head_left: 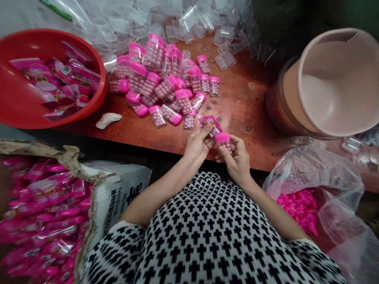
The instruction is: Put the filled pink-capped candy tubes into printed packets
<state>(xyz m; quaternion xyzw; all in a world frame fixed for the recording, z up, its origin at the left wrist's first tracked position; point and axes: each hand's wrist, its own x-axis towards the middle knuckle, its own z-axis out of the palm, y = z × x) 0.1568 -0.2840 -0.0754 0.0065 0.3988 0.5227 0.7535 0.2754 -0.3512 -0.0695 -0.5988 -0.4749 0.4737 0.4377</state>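
Pinched between the thumb and fingers of my left hand (199, 142) is a small pink printed plastic sleeve (211, 123), held over the table's front edge. My right hand (237, 158) grips a clear candy bottle (224, 142) with a pink cap, full of pink balls. The bottle sits just right of the sleeve, cap up and slightly tilted; whether the two touch I cannot tell. Just beyond my hands lies a pile of similar filled candy bottles (160, 85), some upright, others on their sides.
A red bowl (102, 85) of printed sleeves stands left, beside a crumpled white scrap (108, 120). Clear empty containers (189, 23) heap at the back. A beige bucket (291, 92) stands right. Below are a carton (118, 193) of packed bottles and a plastic bag (334, 177) with pink caps (299, 209).
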